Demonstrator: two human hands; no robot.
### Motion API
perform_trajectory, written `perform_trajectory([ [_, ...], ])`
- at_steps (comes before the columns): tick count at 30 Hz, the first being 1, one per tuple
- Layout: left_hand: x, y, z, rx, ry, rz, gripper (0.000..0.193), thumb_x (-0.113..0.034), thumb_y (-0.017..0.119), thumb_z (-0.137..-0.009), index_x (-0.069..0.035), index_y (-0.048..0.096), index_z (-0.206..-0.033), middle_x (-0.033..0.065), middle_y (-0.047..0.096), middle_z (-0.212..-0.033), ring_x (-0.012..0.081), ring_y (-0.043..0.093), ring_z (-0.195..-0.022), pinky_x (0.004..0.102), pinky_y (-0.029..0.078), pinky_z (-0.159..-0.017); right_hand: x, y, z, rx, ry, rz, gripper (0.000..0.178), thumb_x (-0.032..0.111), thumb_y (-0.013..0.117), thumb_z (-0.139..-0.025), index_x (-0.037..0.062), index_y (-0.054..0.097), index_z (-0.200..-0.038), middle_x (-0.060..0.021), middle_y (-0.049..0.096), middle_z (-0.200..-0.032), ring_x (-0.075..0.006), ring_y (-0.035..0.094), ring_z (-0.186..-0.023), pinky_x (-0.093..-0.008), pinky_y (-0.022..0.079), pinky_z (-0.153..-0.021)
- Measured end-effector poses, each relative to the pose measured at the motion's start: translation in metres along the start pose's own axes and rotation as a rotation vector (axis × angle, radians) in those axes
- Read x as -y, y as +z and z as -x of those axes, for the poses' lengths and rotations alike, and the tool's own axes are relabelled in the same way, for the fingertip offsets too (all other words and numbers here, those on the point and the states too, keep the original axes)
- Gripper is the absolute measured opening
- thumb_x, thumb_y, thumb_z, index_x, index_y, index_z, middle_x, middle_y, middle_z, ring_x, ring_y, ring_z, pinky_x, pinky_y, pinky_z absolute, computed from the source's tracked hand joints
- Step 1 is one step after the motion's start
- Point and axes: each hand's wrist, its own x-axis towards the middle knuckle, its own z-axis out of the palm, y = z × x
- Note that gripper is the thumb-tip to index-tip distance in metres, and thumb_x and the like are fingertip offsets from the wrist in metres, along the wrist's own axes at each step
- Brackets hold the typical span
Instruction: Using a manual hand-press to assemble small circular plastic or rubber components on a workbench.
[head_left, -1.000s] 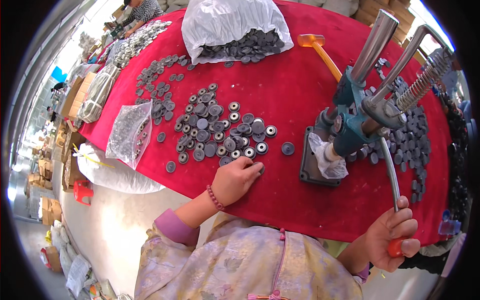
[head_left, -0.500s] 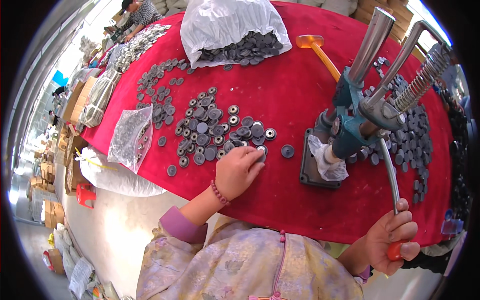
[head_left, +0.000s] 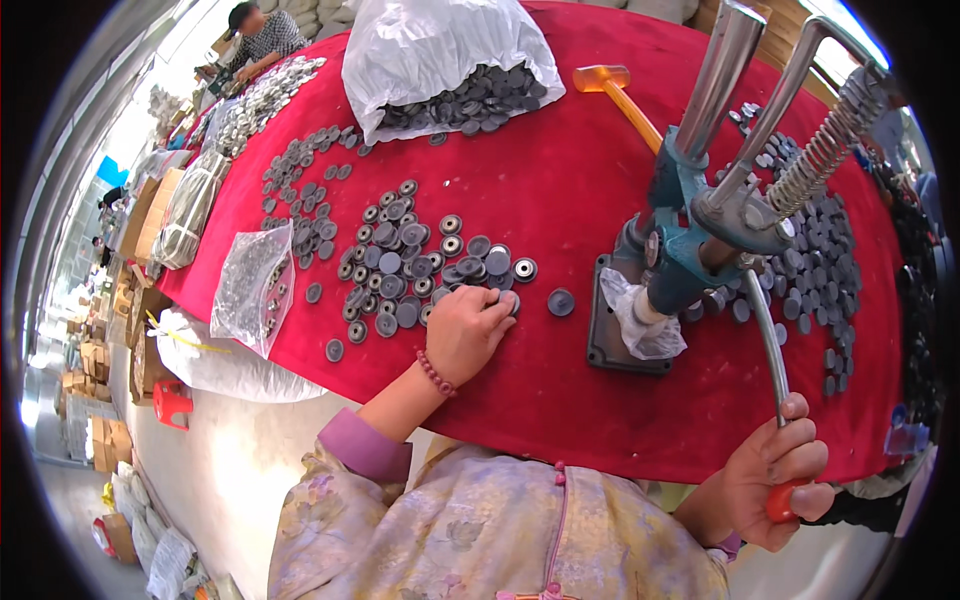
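Centre-frame, the left hand (head_left: 463, 328) is pinching a round grey disc (head_left: 512, 303); lower right, the right hand (head_left: 770, 468) is gripping a red-knobbed curved metal lever (head_left: 769, 335), probably for leverage.

- Before me, a red-covered table (head_left: 560, 400), its near edge at six o'clock
- Nine: a loose heap of grey discs (head_left: 389, 263), then a clear bag (head_left: 243, 285) towards the edge
- Eleven: a white sack (head_left: 440, 45)
- One: an orange mallet (head_left: 603, 78)
- Three: scattered discs (head_left: 815, 264)
- Four: a teal lever press (head_left: 673, 192)
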Motion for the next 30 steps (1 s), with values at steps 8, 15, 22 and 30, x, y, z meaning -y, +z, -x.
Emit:
perform_trajectory([
  [8,-0.039,-0.005,0.002,0.118,0.134,0.187,0.027,-0.017,0.080,-0.073,-0.012,0.072,-0.098,0.0047,0.068,-0.095,0.0235,0.063,-0.084,0.0375,0.048,-0.070,0.006,0.004,-0.079,0.195,0.152,-0.156,0.041,0.050,0.043,-0.098,0.0111,0.054,-0.107,-0.0058,0.039,-0.079,-0.0218,0.039,-0.073,-0.0473,0.032,-0.082],
  [15,-0.037,0.007,-0.002,0.078,0.102,0.411,0.042,-0.013,0.079,-0.075,-0.012,0.069,-0.116,0.0072,0.070,-0.099,0.0256,0.064,-0.086,0.0387,0.051,-0.077,-0.040,0.054,-0.189,-0.067,0.437,-0.201,0.039,0.038,0.047,-0.101,0.0007,0.057,-0.103,-0.0089,0.054,-0.079,-0.0116,0.046,-0.059,-0.0257,0.039,-0.054],
  [22,-0.090,0.017,-0.067,0.131,-0.026,0.569,0.093,-0.012,0.080,-0.073,-0.008,0.031,-0.152,0.0096,0.068,-0.096,0.0271,0.062,-0.083,0.0383,0.052,-0.075,-0.059,0.036,-0.192,0.041,0.479,-0.318,0.036,0.036,0.051,-0.098,0.0011,0.057,-0.103,-0.0065,0.051,-0.071,-0.0081,0.037,-0.048,-0.0240,0.029,-0.045],
  [30,-0.103,0.043,-0.083,0.077,0.007,0.533,0.081,-0.013,0.081,-0.073,0.001,0.039,-0.142,0.0137,0.067,-0.095,0.0280,0.063,-0.077,0.0367,0.052,-0.068,-0.049,0.032,-0.184,0.059,0.445,-0.323,0.037,0.036,0.050,-0.098,0.0003,0.057,-0.105,-0.0069,0.050,-0.070,-0.0095,0.037,-0.049,-0.0246,0.030,-0.046],
])
